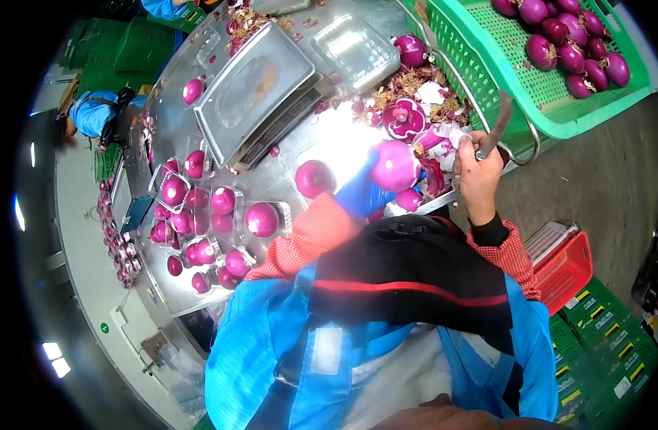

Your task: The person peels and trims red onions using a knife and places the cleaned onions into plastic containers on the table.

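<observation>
- The left hand (365,190), gloved in blue, has its grip cupped around a purple onion (396,166), close to the body, probably for steadiness.
- Over here, the right hand (479,179) is clenched on a knife (497,122); its upper end points away from the onion, which seems to spare the gloved fingers.
- Papery skins (440,107) heap at the edge of the bench (268,179), beside both hands.
- A green crate (551,122) of onions stands within the right arm's reach, presumably for convenience.

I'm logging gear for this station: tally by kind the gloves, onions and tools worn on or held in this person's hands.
Thin blue glove: 1
Round purple onion: 1
Long, grey-brown, knife-like tool: 1
Total: 3
</observation>
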`<state>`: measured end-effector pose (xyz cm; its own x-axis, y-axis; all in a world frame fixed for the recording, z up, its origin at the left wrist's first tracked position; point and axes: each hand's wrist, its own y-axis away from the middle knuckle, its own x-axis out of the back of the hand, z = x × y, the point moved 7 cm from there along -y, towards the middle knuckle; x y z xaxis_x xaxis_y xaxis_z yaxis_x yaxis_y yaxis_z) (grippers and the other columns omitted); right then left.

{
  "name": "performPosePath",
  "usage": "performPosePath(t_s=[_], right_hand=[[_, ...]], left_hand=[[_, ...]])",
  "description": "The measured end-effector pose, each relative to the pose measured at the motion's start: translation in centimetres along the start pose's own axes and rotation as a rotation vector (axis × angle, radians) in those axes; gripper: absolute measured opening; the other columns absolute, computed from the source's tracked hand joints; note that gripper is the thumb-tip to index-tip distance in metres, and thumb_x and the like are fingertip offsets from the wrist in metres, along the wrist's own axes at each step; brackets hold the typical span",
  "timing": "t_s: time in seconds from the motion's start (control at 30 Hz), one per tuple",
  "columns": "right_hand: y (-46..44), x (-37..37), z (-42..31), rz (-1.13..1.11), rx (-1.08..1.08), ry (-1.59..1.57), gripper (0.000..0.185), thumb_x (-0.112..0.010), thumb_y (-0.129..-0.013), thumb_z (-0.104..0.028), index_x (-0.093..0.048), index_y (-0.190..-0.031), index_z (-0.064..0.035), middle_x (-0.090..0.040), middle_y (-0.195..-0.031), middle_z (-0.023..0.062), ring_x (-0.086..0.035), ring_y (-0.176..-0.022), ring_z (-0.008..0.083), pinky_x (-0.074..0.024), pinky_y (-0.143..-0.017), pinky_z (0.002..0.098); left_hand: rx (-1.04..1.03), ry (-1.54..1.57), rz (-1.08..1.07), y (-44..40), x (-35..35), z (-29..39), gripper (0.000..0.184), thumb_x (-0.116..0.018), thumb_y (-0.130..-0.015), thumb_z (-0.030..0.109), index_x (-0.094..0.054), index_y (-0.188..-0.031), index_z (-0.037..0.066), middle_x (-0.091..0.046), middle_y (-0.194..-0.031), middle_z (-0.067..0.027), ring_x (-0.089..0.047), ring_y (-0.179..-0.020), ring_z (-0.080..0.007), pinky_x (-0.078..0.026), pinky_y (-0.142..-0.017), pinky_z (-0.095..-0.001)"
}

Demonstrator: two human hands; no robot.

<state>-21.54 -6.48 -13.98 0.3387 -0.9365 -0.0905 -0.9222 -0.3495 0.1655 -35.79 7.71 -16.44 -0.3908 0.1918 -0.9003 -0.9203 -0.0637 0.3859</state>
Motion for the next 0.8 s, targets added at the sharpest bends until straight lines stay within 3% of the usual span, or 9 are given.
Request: performPosePath(t_s=[0.1, 0.17, 0.23, 0.37, 0.4, 0.5, 0.53, 0.63, 0.8], right_hand=[[0.0, -1.1, -0.5, -0.082, 0.066, 0.185, 0.026, -0.065, -0.094, -0.015, -0.058, -0.112, 0.0028, -0.063, -0.083, 0.0038, -0.056, -0.073, 0.0118, -0.0472, -0.067, 0.0288], [0.8, -2.4, -2.1, -0.22, 0.222, 0.489, 0.052, -0.066, -0.092, -0.032, -0.047, -0.131, -0.003, -0.069, -0.102, 0.0198, -0.068, -0.09, 0.0336, -0.0511, -0.076, 0.0386], [1.8, -3.7, -1.2, -0.382, 0.154, 0.587, 0.057, -0.067, -0.091, -0.038, -0.046, -0.132, -0.0036, -0.068, -0.099, 0.0207, -0.067, -0.091, 0.038, -0.0509, -0.076, 0.0398], [1.8, -4.4, 0.3, -0.367, 0.087, 0.305, 0.034, -0.065, -0.093, -0.029, -0.062, -0.114, -0.0019, -0.069, -0.087, 0.0138, -0.069, -0.079, 0.0251, -0.0517, -0.07, 0.036], [1.5, -4.2, 0.1, -0.361, 0.07, 0.288, 0.026, -0.063, -0.094, -0.025, -0.067, -0.102, -0.0005, -0.068, -0.082, 0.0108, -0.066, -0.073, 0.017, -0.0505, -0.066, 0.0325], [1.5, -4.5, -0.3, -0.481, 0.043, 0.435, 0.024, -0.064, -0.093, -0.023, -0.066, -0.098, 0.0003, -0.066, -0.077, 0.0078, -0.061, -0.068, 0.0133, -0.0479, -0.062, 0.0309], [1.5, -5.0, -0.4, -0.453, 0.258, 0.487, 0.022, -0.064, -0.093, -0.021, -0.066, -0.093, 0.0008, -0.065, -0.074, 0.0071, -0.059, -0.066, 0.0107, -0.0463, -0.06, 0.0296], [0.0, -4.3, 2.0, -0.353, -0.047, 0.161, 0.022, -0.064, -0.092, -0.022, -0.067, -0.092, -0.0001, -0.065, -0.075, 0.0102, -0.062, -0.065, 0.0173, -0.0474, -0.061, 0.0334], [2.2, -3.4, -4.1, -0.282, 0.406, 0.722, 0.019, -0.069, -0.085, -0.017, -0.065, -0.1, -0.0061, -0.066, -0.088, 0.0115, -0.065, -0.071, 0.0276, -0.0496, -0.061, 0.0355]], left_hand=[[-0.1, -0.081, 0.085, -0.3, 0.5, 0.3, 0.059, -0.063, -0.092, 0.027, -0.039, -0.139, -0.001, -0.053, -0.131, -0.0199, -0.058, -0.118, -0.033, -0.047, -0.103, -0.0475], [-0.148, -0.212, 0.132, -0.2, 1.4, 1.1, 0.06, -0.064, -0.091, 0.026, -0.039, -0.138, -0.001, -0.054, -0.129, -0.0188, -0.058, -0.117, -0.032, -0.049, -0.101, -0.046], [-0.151, -0.317, 0.164, 0.0, 1.6, 1.4, 0.06, -0.065, -0.09, 0.024, -0.04, -0.138, 0.0, -0.055, -0.128, -0.0174, -0.059, -0.115, -0.0307, -0.05, -0.098, -0.044], [-0.007, -0.614, 0.051, 0.3, -0.6, 1.2, 0.059, -0.062, -0.092, 0.023, -0.038, -0.142, 0.001, -0.054, -0.132, -0.0146, -0.056, -0.118, -0.0263, -0.047, -0.101, -0.0394], [0.052, -0.72, -0.009, 0.6, -1.0, 1.1, 0.059, -0.06, -0.094, 0.024, -0.038, -0.143, 0.001, -0.053, -0.134, -0.014, -0.054, -0.121, -0.0249, -0.045, -0.104, -0.0383], [0.259, -0.754, 0.002, 1.3, 0.6, 0.7, 0.058, -0.064, -0.091, 0.019, -0.04, -0.142, 0.002, -0.055, -0.13, -0.013, -0.057, -0.117, -0.0233, -0.048, -0.099, -0.036], [0.243, -0.964, 0.054, 0.5, 1.4, 0.5, 0.058, -0.067, -0.088, 0.014, -0.043, -0.14, 0.003, -0.058, -0.126, -0.0116, -0.059, -0.113, -0.0226, -0.051, -0.094, -0.0339], [0.14, -0.865, 0.123, 0.0, 1.5, 0.6, 0.053, -0.069, -0.087, 0.012, -0.048, -0.135, 0.002, -0.06, -0.122, -0.0096, -0.06, -0.109, -0.0204, -0.051, -0.093, -0.0331], [-0.173, -0.953, 0.124, 0.4, -1.3, 3.0, 0.062, -0.076, -0.081, 0.011, -0.045, -0.134, 0.001, -0.06, -0.118, -0.0112, -0.062, -0.106, -0.0201, -0.053, -0.091, -0.0332]])
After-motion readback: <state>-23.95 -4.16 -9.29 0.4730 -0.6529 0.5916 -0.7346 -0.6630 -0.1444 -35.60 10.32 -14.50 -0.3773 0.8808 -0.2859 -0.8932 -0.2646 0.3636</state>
